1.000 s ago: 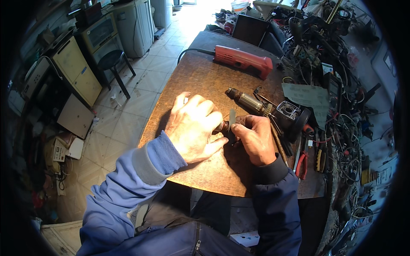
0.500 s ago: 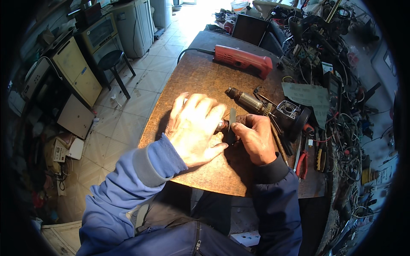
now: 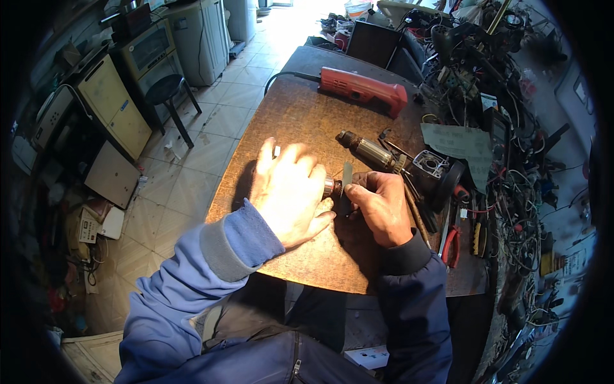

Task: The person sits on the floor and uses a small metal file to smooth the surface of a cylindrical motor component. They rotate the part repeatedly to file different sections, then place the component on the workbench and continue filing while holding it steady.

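My left hand [image 3: 288, 192] lies over a motor armature and grips it against the table, hiding most of it. Only its copper-coloured commutator end [image 3: 329, 185] shows past the fingers. Close beside that end, my right hand [image 3: 382, 205] pinches a narrow grey-green strip of sandpaper [image 3: 347, 173] between thumb and fingers. The strip stands up at the armature's end; whether it wraps round it I cannot tell. Behind my right hand a second armature [image 3: 372, 152] rests on the table.
A red power tool body [image 3: 361, 89] with a black cord lies across the far part of the wooden table [image 3: 288, 121]. On the right are a metal gear housing [image 3: 433, 165], a sandpaper sheet [image 3: 457, 146], red-handled pliers [image 3: 451, 246] and heaped wires. A black stool [image 3: 167, 88] stands left.
My left hand's fingers have drawn back slightly leftward, baring more of the copper end. My right hand and the strip have barely moved.
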Available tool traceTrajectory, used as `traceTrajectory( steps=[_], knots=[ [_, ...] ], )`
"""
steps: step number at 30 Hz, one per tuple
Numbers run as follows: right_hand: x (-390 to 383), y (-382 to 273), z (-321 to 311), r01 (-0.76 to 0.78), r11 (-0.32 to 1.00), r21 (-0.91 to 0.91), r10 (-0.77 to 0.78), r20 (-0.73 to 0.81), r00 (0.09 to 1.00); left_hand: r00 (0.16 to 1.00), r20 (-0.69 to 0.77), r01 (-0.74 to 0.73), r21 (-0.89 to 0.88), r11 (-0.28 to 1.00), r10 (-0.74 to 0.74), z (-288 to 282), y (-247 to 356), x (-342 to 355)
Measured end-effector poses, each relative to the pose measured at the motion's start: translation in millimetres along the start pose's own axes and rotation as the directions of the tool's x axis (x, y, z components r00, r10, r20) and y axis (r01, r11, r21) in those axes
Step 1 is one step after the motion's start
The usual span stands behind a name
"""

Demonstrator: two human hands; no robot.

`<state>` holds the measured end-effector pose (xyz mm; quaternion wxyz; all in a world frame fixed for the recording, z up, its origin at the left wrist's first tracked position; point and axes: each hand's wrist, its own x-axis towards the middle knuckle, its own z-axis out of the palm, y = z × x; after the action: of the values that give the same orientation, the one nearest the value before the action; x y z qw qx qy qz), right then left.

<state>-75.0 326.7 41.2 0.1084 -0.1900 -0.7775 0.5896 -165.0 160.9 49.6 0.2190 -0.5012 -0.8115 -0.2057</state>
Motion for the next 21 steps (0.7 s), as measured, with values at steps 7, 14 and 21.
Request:
traceTrajectory(
  steps=[7,14,21],
  knots=[
    [2.5,5.3,-2.2,0.074,0.997,-0.016,-0.074,-0.007,0.997,0.999,0.045,-0.007,-0.205,0.979,0.017,-12.2,-4.6,1.9],
    [0.3,4.4,1.0,0.028,0.997,0.075,-0.025,-0.031,0.999,0.984,0.177,-0.005,-0.112,0.994,0.025,-11.5,-2.5,0.4],
    [2.5,6.6,1.2,0.060,0.998,0.025,-0.060,-0.026,0.998,1.000,-0.020,0.000,-0.080,0.997,-0.002,0.2,-0.9,-1.7]
  ],
)
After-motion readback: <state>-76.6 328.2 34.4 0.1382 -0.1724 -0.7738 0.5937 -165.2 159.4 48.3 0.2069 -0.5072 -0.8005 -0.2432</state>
